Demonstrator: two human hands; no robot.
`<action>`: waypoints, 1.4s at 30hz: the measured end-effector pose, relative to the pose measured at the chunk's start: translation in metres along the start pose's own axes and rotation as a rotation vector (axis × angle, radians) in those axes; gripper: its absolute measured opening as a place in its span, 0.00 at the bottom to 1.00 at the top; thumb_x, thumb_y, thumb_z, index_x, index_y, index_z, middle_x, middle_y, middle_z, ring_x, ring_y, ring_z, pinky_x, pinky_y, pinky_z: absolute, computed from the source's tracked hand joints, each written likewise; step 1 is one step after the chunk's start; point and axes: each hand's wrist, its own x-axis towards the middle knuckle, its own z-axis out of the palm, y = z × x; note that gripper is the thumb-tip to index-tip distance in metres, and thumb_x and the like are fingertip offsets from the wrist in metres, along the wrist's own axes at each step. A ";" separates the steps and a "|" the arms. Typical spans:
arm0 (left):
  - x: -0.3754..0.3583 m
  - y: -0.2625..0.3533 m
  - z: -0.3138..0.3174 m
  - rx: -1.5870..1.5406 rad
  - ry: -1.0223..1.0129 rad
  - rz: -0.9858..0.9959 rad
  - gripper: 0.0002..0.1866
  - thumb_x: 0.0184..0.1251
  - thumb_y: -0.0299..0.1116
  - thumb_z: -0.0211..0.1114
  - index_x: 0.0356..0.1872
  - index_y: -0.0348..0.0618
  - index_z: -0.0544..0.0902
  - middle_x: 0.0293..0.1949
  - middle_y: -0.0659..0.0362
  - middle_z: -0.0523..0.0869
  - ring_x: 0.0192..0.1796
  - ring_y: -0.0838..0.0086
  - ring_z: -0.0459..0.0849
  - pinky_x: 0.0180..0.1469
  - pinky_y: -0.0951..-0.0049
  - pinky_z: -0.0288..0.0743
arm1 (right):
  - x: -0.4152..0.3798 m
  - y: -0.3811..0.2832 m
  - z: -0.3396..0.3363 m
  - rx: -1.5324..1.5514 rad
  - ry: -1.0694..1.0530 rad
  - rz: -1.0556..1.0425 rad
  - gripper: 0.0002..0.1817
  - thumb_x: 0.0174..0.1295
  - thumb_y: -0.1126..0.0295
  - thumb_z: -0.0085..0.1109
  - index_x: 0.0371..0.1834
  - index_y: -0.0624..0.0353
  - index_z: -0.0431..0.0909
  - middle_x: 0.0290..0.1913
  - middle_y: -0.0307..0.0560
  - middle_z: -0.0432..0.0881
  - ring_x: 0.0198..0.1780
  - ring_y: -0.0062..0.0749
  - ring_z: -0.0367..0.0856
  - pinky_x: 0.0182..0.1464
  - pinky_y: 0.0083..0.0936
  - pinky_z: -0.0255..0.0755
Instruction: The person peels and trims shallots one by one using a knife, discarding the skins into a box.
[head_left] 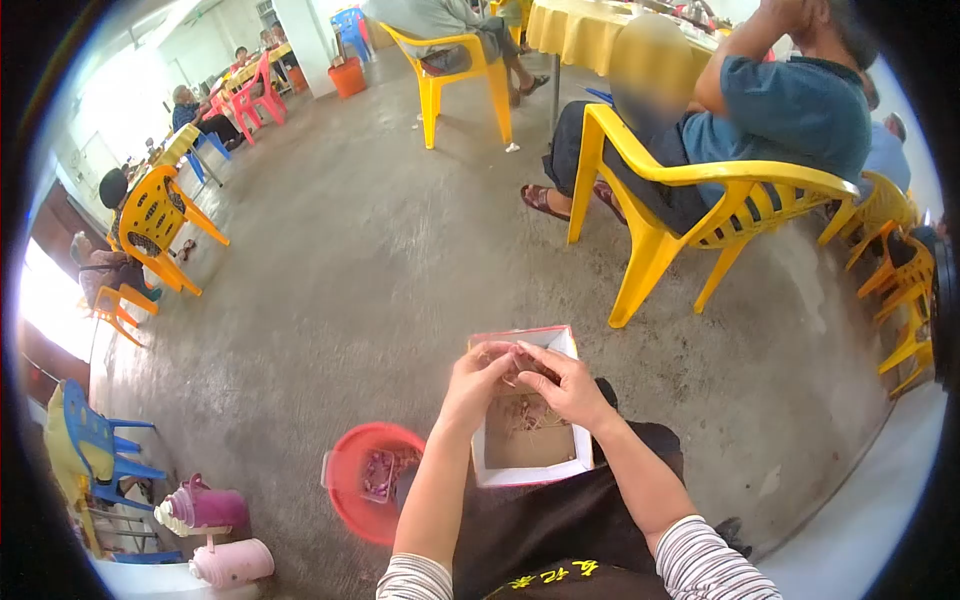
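Fingers of both hands meet over the far end of an open cardboard box, pinched narrow on sth small & pinkish; can't tell exactly what it is. Left hand comes in from the left, right hand from the right, fingertips touching or nearly so, w/ the small piece between them, just above the box's inside. Box sits on the person's lap, on a dark apron, white walls, brownish floor inside w/ a few thin scraps. Striped sleeves at the near edge.

Left of the box, on the concrete floor: red basin w/ pinkish bits inside. Further near-left, pink jugs.

Far right: a person seated on a yellow chair. Farther still, more yellow chairs & a table w/ yellow cloth.
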 end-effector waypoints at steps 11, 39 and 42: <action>-0.002 -0.004 0.003 -0.012 0.033 0.045 0.06 0.63 0.25 0.65 0.40 0.39 0.81 0.34 0.60 0.85 0.31 0.80 0.81 0.34 0.79 0.77 | -0.005 0.001 -0.001 0.226 -0.033 0.114 0.24 0.68 0.69 0.56 0.67 0.56 0.67 0.29 0.31 0.73 0.30 0.12 0.70 0.35 0.15 0.69; -0.004 0.001 0.001 -0.126 -0.027 -0.006 0.08 0.66 0.26 0.62 0.43 0.34 0.82 0.32 0.60 0.85 0.30 0.79 0.83 0.34 0.80 0.79 | -0.003 -0.002 -0.004 0.184 -0.057 0.135 0.24 0.63 0.69 0.60 0.62 0.64 0.71 0.60 0.52 0.77 0.61 0.33 0.75 0.63 0.26 0.65; -0.004 0.003 0.004 -0.133 -0.027 -0.028 0.08 0.65 0.25 0.62 0.43 0.34 0.82 0.32 0.59 0.85 0.30 0.78 0.83 0.34 0.81 0.79 | -0.002 -0.003 -0.006 0.236 -0.076 0.153 0.23 0.64 0.70 0.60 0.62 0.63 0.72 0.57 0.48 0.79 0.57 0.27 0.76 0.61 0.23 0.67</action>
